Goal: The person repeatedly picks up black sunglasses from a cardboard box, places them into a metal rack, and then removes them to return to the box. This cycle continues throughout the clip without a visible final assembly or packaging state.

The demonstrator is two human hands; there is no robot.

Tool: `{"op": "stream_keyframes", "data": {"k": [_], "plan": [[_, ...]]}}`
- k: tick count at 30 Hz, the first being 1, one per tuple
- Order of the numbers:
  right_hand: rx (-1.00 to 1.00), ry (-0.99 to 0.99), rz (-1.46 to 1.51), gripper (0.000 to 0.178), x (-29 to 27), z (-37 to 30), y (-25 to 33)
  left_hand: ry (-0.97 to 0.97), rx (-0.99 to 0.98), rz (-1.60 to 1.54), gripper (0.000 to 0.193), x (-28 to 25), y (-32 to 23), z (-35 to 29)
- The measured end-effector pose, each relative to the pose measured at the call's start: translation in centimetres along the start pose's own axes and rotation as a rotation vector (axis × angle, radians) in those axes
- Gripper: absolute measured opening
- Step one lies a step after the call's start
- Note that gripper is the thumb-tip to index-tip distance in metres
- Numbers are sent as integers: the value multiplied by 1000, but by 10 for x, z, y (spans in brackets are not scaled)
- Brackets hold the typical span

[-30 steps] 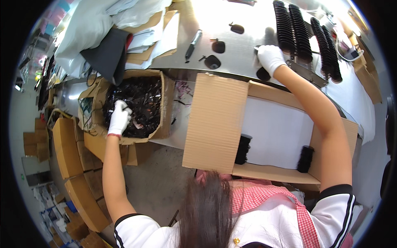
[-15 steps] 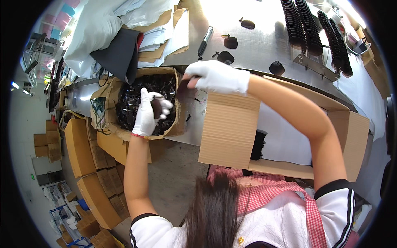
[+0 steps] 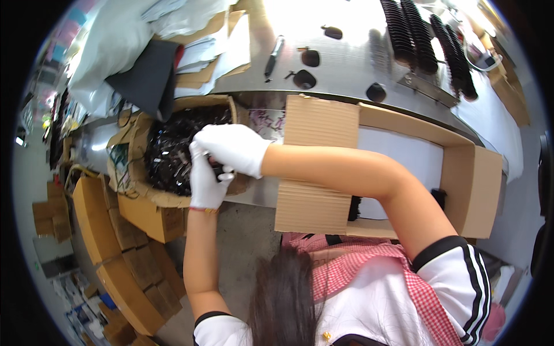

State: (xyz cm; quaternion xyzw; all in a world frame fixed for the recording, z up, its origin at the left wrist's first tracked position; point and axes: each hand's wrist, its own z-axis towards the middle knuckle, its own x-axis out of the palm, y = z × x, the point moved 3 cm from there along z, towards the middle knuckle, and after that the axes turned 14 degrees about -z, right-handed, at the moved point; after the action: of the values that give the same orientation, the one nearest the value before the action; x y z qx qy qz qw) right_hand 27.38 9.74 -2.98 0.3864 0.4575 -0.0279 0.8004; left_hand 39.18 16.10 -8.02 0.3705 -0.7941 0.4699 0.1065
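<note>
Over the carton [image 3: 232,109] heaped with shiny dark pieces [image 3: 167,153], my two gloved hands meet. My left hand [image 3: 206,187] is curled round a dark lens [image 3: 217,170], which shows only in part between its fingers. Bent across the top of it, my right hand [image 3: 234,149] has its fingers closed against the left thumb. Whatever those right fingers grip is hidden behind the glove. Several loose dark lenses lie on the metal table, among them one with a small stem [image 3: 304,79].
An open cardboard box [image 3: 459,173] with white paper inside stands to the right, its flap [image 3: 317,199] towards my hands. Rows of dark lenses [image 3: 398,34] stand on a rack at the far right. A pen [image 3: 274,57] and stacked papers [image 3: 202,63] lie beyond the carton.
My right hand has moved left and down from beside the carton, to the left hand. The dark lens seen in its fingers earlier is now hidden. The whole view has shifted slightly.
</note>
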Motion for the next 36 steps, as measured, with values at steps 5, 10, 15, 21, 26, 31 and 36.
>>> {"op": "stream_keyframes", "data": {"k": [5, 10, 15, 21, 26, 31, 36], "plan": [[-352, -37, -343, 8, 43, 22, 11, 170, 597, 1101, 36, -34, -15, 3], [-454, -219, -356, 11, 39, 26, -1, -233, 337, 252, 39, -78, -29, 27], [-136, -105, -405, 20, -62, -34, -71, -323, 568, 827, 34, -90, -52, 21], [756, 314, -810, 50, -184, -137, -180, 149, 354, 565, 19, -24, -30, 0], [819, 264, -751, 69, -183, -172, -215, 542, 244, 566, 39, 79, 9, -2], [617, 259, -308, 60, -189, -157, -209, 440, -266, 101, 17, 146, 55, 13], [270, 293, -134, 56, -175, -117, -157, 635, -617, -131, 69, 166, 97, 17]]}}
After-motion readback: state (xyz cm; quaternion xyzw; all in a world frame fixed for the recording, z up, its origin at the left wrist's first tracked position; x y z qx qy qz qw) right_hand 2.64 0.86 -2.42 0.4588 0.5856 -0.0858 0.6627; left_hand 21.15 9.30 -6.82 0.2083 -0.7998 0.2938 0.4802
